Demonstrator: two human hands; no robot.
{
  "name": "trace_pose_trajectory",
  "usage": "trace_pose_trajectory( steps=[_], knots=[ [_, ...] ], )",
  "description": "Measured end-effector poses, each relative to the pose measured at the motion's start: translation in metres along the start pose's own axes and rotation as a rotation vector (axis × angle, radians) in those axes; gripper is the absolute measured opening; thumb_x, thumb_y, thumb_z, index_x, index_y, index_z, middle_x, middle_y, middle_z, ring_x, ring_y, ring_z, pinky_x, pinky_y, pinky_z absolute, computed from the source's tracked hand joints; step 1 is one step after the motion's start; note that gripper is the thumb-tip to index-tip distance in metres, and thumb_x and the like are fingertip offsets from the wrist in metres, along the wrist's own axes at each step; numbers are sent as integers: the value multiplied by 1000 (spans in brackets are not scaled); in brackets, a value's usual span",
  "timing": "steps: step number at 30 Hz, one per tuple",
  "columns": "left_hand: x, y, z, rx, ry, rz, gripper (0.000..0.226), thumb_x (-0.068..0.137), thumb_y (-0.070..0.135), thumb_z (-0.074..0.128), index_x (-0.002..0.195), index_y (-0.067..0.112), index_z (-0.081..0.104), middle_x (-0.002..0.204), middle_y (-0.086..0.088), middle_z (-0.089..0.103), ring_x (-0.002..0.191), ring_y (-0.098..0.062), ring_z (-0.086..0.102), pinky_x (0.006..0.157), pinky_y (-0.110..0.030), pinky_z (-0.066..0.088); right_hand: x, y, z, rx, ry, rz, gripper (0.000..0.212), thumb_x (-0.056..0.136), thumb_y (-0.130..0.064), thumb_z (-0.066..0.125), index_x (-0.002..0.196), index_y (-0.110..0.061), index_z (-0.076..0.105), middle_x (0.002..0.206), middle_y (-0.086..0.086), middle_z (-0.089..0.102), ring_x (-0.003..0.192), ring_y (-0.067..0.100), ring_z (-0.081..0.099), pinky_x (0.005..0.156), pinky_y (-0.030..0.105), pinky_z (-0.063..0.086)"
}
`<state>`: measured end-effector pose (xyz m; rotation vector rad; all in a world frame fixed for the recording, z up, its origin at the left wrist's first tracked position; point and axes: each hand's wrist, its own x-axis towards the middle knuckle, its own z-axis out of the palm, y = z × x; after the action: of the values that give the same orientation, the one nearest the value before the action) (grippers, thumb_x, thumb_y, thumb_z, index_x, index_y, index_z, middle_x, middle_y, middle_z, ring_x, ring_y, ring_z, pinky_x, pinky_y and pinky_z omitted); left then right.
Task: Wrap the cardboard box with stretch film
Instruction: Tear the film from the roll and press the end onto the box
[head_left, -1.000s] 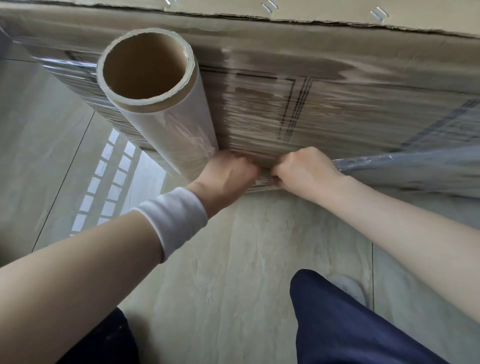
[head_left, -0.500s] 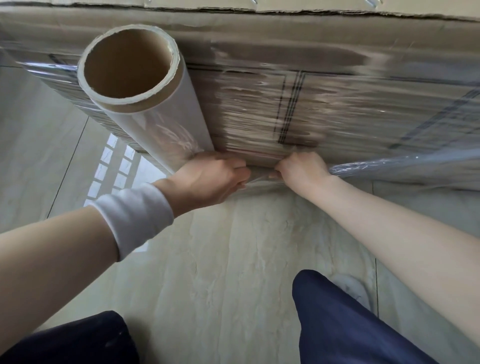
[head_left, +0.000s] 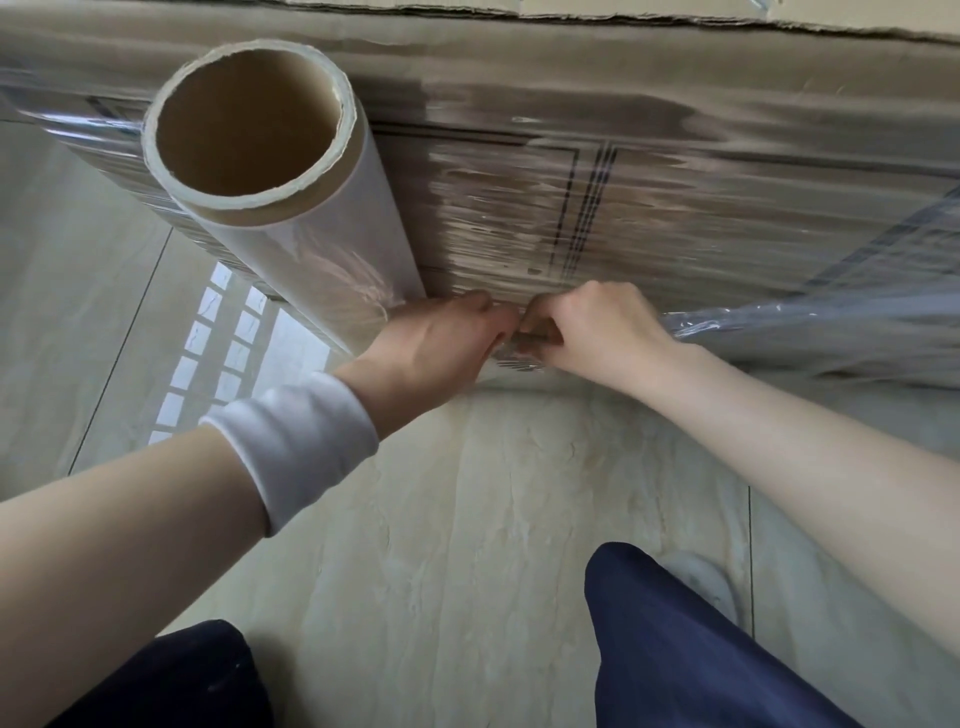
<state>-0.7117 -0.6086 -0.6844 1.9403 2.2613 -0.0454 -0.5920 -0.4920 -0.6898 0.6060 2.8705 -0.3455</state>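
Observation:
A large cardboard box (head_left: 675, 171) fills the top of the view, its side covered in layers of clear stretch film. The film roll (head_left: 291, 208) stands upright on the floor against the box, its hollow cardboard core facing me. My left hand (head_left: 436, 348) is at the foot of the roll, fingers curled on a bunched strip of film (head_left: 519, 353) at the box's bottom edge. My right hand (head_left: 592, 327) pinches the same strip just to the right. A loose band of film (head_left: 810, 332) trails off to the right from that hand.
Pale tiled floor (head_left: 467, 519) lies in front of the box, with a window reflection at the left. My knees in dark trousers (head_left: 691, 649) and a white shoe (head_left: 696, 577) are at the bottom. A white wristband is on my left wrist.
My two hands have closed in on each other at the box's bottom edge, now almost touching on the film strip. The roll stays upright against the box.

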Motion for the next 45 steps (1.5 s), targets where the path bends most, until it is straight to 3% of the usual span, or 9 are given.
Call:
trace_pose_trajectory(
  steps=[3,9,16,21,31,35,39,41,45],
  knots=[
    [0,2,-1,27,-29,-40,23,95,35,44,112,24,54,112,0,64,98,-29,62,68,-30,39,-1,1,5,-11,-22,7,46,80,-68,49,102,-33,68,101,3,70,98,28,64,75,31,45],
    [5,4,5,136,-21,36,28,96,37,43,105,19,63,113,-1,63,100,-29,61,65,-30,31,-3,-3,14,-77,-17,-16,38,95,-46,38,107,-27,69,106,7,69,97,31,65,74,34,48],
    [11,5,-1,133,-29,142,25,97,33,40,105,17,57,114,1,59,100,-27,58,63,-31,28,10,-6,24,-1,-159,251,45,96,-44,36,109,-14,67,108,14,66,102,33,61,69,30,36],
    [6,-3,-5,14,108,365,15,73,16,73,68,12,60,69,-4,62,48,-28,55,47,-22,22,20,-6,35,34,-213,407,40,96,-37,39,113,-12,64,117,11,63,109,31,59,72,33,40],
    [3,-12,-6,-27,98,500,23,81,27,44,66,15,56,64,-2,56,50,-26,51,48,-19,23,20,-3,43,172,-250,531,36,96,-28,40,119,-9,60,125,15,59,116,33,55,85,36,46],
    [3,-15,-5,-39,79,472,19,84,27,47,70,16,54,69,-1,57,54,-26,52,48,-22,27,15,3,46,208,-224,476,38,97,-31,38,114,-9,63,120,14,62,111,32,58,75,32,38],
    [5,-3,-1,-15,34,156,15,94,29,44,88,19,55,95,2,61,79,-27,59,59,-27,30,-13,16,45,211,-146,178,36,98,-39,37,84,-18,63,103,12,67,99,31,61,70,31,38],
    [6,0,2,32,53,94,16,96,27,42,92,20,56,99,2,60,79,-26,58,58,-28,26,-27,21,43,295,-101,96,20,93,-38,48,95,-25,63,111,1,64,106,24,58,74,27,37],
    [4,-2,6,-14,76,89,16,95,24,47,92,16,60,96,-3,61,75,-32,61,56,-30,28,-31,16,33,402,21,42,32,84,-41,59,114,-31,63,117,-9,61,108,16,57,74,21,34]
  ],
)
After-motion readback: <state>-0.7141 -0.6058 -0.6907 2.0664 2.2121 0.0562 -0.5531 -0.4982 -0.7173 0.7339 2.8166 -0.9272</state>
